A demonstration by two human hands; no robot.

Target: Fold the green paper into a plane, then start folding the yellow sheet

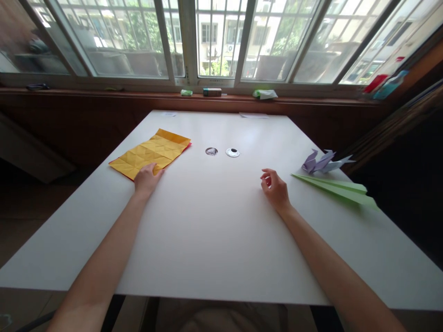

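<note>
A sheet of yellow origami paper (148, 151), covered in fold creases and showing red along its edges, lies at the left of the white table (207, 240). My left hand (148, 177) is at its near edge, with the fingers closed on the paper. Over the table to the right, my right hand (274, 186) has loosely curled fingers, a gap between them and nothing visible inside. Beyond it lie a light green paper plane (337, 189) and a purple folded paper bird (317, 161), with a pale folded paper figure (337, 163) beside the bird.
Two small round pieces, a greyish patterned disc (211, 151) and a white one with a black spot (233, 152), lie mid-table. Flat white papers (254, 115) are at the far edge. The window sill holds a small box (212, 92) and a green-and-white packet (265, 94).
</note>
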